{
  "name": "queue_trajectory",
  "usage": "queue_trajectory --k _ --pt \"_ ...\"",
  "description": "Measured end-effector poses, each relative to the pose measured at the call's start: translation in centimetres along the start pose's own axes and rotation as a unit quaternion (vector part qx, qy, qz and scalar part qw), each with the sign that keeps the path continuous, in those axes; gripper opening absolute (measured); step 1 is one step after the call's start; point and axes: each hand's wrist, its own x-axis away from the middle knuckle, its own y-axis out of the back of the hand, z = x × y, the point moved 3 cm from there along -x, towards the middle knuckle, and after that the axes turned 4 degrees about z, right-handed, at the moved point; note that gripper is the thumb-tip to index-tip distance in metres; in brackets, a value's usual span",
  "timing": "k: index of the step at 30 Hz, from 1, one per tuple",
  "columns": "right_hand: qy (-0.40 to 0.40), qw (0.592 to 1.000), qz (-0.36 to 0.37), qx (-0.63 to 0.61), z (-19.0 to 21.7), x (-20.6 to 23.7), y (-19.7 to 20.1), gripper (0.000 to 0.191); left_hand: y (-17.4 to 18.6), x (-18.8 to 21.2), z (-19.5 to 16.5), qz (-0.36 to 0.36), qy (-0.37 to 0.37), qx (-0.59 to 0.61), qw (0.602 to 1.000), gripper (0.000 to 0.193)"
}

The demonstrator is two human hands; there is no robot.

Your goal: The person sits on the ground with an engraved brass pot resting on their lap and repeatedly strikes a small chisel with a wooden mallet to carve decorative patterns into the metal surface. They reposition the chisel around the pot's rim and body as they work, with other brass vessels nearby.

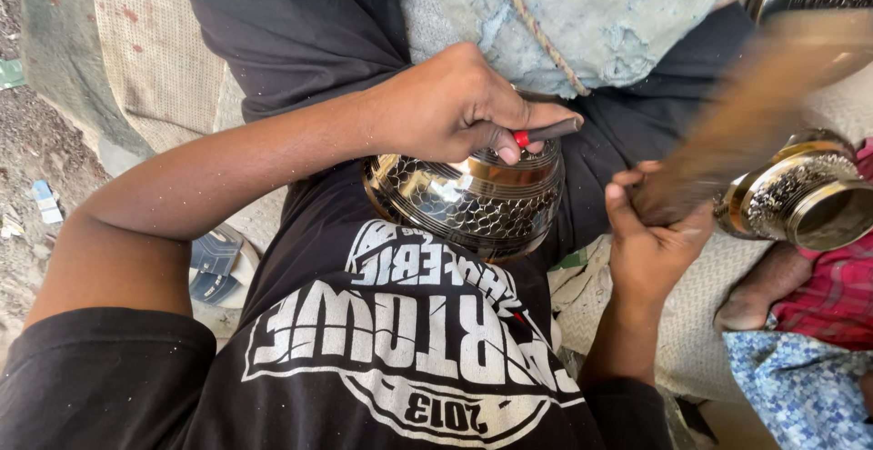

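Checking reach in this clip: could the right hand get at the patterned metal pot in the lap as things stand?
Probably yes: the right hand sits just beside the metal pot with nothing between, though it grips a blurred wooden tool.

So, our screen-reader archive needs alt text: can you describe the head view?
The left hand presses a dark punch with a red band onto a patterned brass pot in the lap, while the right hand swings a motion-blurred wooden mallet. A similar pot lies alongside.
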Motion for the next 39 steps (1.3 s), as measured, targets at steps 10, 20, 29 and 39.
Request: queue_trajectory --k 10,20,29,39 --pt "0.034 0.948 0.03 0.314 0.7 0.5 -0.4 0.038 0.1 0.2 0.0 0.008 0.006 0.013 1.0 0.045" --pt "0.02 0.983 0.003 0.184 0.6 0.4 2.1 0.04 0.1 -0.8 -0.4 0.033 0.019 0.044 0.998 0.059" --pt "0.081 0.933 0.009 0.351 4.6 -0.6 1.1 0.043 -1.0 -1.8 0.1 0.051 0.05 0.083 0.994 0.044" --pt "-0.099 0.939 0.01 0.33 3.2 0.5 3.2 0.032 -1.5 -2.5 -1.4 -0.015 0.025 0.107 0.994 0.056"
